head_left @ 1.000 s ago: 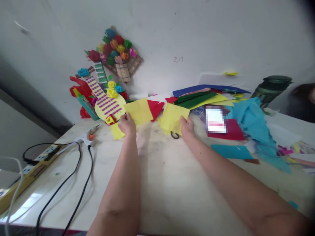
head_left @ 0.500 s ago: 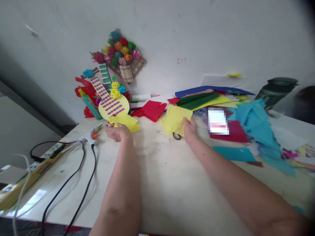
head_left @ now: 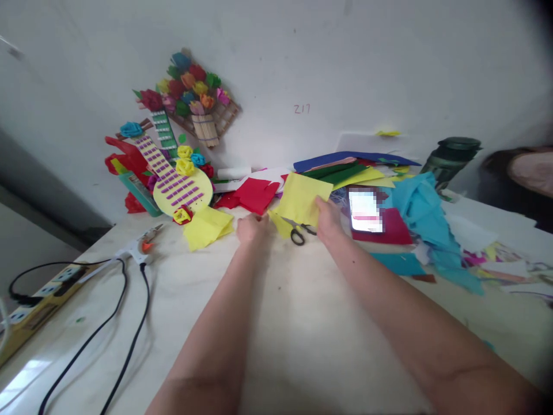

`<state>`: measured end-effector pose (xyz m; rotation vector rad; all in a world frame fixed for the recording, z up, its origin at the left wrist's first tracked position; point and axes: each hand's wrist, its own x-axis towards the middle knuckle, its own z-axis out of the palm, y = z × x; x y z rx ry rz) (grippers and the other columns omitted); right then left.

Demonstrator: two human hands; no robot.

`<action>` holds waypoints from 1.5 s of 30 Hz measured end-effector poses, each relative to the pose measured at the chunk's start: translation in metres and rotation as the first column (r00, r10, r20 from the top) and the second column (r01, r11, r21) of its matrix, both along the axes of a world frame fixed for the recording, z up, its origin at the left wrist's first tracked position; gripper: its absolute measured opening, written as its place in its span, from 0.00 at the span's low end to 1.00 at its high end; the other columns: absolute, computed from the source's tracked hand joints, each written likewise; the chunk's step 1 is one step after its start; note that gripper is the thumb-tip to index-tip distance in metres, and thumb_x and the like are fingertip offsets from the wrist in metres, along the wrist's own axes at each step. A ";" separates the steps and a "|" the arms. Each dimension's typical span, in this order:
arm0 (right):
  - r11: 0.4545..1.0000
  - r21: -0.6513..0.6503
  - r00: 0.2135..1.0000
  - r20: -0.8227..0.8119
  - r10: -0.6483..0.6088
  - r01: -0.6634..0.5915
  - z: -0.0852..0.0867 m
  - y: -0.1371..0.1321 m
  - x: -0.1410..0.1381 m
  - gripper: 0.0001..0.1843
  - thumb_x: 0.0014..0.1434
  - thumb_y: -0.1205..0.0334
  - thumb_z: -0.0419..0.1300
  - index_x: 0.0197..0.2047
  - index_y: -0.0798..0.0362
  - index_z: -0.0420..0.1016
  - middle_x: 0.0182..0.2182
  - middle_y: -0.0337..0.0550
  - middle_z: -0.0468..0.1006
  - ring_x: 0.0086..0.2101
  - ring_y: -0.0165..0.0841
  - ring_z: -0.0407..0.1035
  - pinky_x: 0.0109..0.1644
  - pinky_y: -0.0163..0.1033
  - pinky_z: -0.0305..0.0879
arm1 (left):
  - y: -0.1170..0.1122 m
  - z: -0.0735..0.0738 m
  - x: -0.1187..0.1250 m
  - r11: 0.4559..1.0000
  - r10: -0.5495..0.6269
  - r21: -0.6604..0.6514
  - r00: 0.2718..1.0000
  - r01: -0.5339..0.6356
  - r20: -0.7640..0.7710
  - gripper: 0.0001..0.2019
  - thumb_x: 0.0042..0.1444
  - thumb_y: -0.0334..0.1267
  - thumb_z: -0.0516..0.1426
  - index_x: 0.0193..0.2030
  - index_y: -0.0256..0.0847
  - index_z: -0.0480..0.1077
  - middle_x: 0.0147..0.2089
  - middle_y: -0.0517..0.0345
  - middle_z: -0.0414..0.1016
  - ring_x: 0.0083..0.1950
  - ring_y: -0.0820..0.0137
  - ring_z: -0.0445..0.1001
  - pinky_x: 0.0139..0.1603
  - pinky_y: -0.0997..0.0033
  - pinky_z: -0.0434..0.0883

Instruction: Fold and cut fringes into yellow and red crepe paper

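My right hand (head_left: 327, 220) pinches the lower edge of a yellow paper sheet (head_left: 302, 197) and holds it lifted off the table. Under that sheet lie black-handled scissors (head_left: 298, 232). My left hand (head_left: 252, 227) rests with curled fingers on the table, touching a small yellow paper scrap (head_left: 279, 223) just left of the scissors. Another yellow sheet (head_left: 206, 226) lies flat on the table to the left, apart from both hands.
A paper guitar craft (head_left: 173, 178) and paper flowers (head_left: 190, 89) lean on the wall. Red paper (head_left: 254, 193), a phone (head_left: 365, 211), blue paper (head_left: 421, 210), a green bottle (head_left: 451, 158), a glue gun (head_left: 142, 245), cables and a power strip (head_left: 41, 291) are around. Another person sits far right.
My left hand has set its yellow sheet down at the left and moved right to the scrap beside the scissors. My right hand has lifted its yellow sheet, uncovering the scissors.
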<state>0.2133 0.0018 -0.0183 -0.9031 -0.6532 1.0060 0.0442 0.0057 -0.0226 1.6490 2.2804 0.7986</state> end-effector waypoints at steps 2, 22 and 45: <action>0.991 -0.027 0.991 0.002 0.133 -0.133 0.003 -0.004 -0.003 0.09 0.47 0.63 0.54 0.33 0.55 0.68 0.29 0.42 0.76 0.32 0.33 0.71 0.35 0.38 0.67 | -0.003 -0.003 0.010 0.998 -0.064 -0.021 0.994 0.062 -0.091 0.14 0.46 0.48 0.53 0.32 0.42 0.73 0.38 0.48 0.73 0.48 0.56 0.65 0.43 0.62 0.62; 0.974 -0.200 -0.390 0.893 0.226 0.105 0.009 -0.022 -0.001 0.14 0.54 0.59 0.50 0.40 0.55 0.70 0.37 0.51 0.75 0.38 0.38 0.68 0.38 0.37 0.58 | 0.002 -0.019 0.020 0.972 -0.218 0.097 0.976 0.215 0.020 0.21 0.45 0.42 0.56 0.47 0.43 0.62 0.34 0.58 0.74 0.41 0.66 0.71 0.42 0.68 0.62; 0.953 -0.281 -0.258 0.918 0.300 0.110 0.034 -0.029 0.004 0.19 0.46 0.65 0.54 0.44 0.48 0.70 0.40 0.45 0.75 0.39 0.38 0.68 0.36 0.37 0.60 | 0.007 -0.025 0.017 0.940 -0.304 0.240 0.915 0.242 0.266 0.14 0.42 0.27 0.53 0.38 0.36 0.71 0.35 0.55 0.75 0.36 0.72 0.72 0.41 0.76 0.67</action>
